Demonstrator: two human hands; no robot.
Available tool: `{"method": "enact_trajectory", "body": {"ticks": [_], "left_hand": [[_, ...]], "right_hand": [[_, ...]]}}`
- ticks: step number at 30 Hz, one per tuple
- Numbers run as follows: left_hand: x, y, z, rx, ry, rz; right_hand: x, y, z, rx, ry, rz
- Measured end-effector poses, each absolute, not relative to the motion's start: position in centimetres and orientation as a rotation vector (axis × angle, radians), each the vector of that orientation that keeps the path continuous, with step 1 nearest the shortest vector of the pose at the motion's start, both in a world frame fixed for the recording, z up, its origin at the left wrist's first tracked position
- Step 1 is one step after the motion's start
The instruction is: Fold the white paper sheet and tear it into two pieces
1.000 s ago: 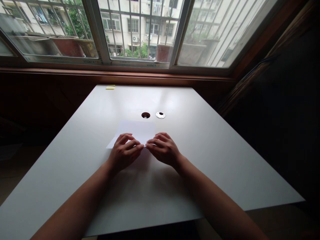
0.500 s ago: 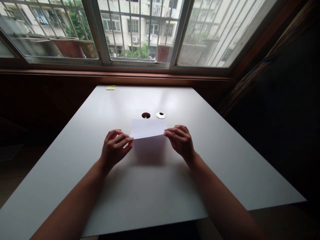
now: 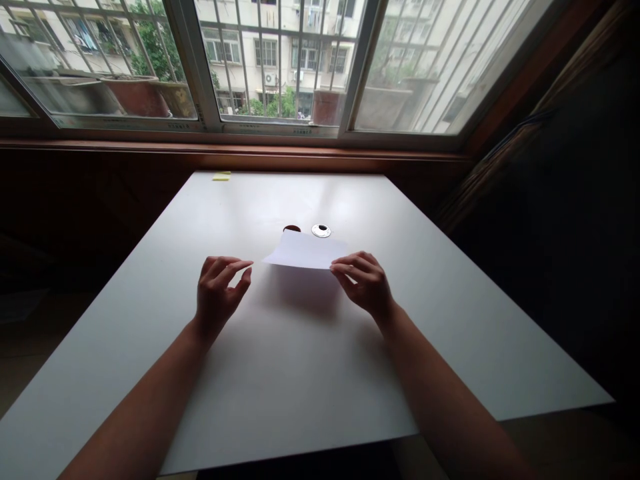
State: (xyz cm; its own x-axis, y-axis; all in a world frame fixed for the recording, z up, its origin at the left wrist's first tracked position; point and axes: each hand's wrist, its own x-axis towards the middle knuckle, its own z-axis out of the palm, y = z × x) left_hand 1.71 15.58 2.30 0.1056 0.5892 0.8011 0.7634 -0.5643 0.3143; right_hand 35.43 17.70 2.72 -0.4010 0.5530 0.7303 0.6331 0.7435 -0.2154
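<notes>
A small white sheet of paper (image 3: pixel 305 251) is held above the white table (image 3: pixel 285 393), its shadow falling below it. My right hand (image 3: pixel 367 281) pinches the sheet at its near right corner. To the left of the sheet, my left hand (image 3: pixel 221 288) is apart from it, with thumb and forefinger separated and nothing between them. The sheet's left end hangs unsupported, its near left corner bent slightly. Part of a round hole (image 3: pixel 292 228) in the tabletop is hidden behind the paper's far edge.
A round grommet cover (image 3: pixel 321 231) lies beside the hole. Yellow sticky notes (image 3: pixel 221 177) sit at the table's far left edge. Beyond the table is a barred window (image 3: pixel 280 67) with plant pots outside. A dark curtain (image 3: pixel 565 200) hangs at the right.
My left hand has let go of the paper and drawn back to the left, its fingers parting. The sheet's left end has risen and swung away, now overlapping the hole.
</notes>
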Motion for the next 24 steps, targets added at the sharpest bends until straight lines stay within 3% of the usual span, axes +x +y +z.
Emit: {"method": "enact_trajectory", "body": {"ticks": [5,17,24], "left_hand": [[1.7,15.8,2.0,-2.209,-1.466,-1.508],[0.5,17.3,-0.7,-2.435,-1.928,-1.199],[0.7,17.1,-0.8,-2.558,-1.894,-1.091]], "right_hand": [[34.3,17.2,2.6,-0.794,-2.318,0.204],[34.1,18.1,1.1,-1.131,-2.376,0.256],[34.4,18.1,1.2,-1.135,-2.423,0.419]]}}
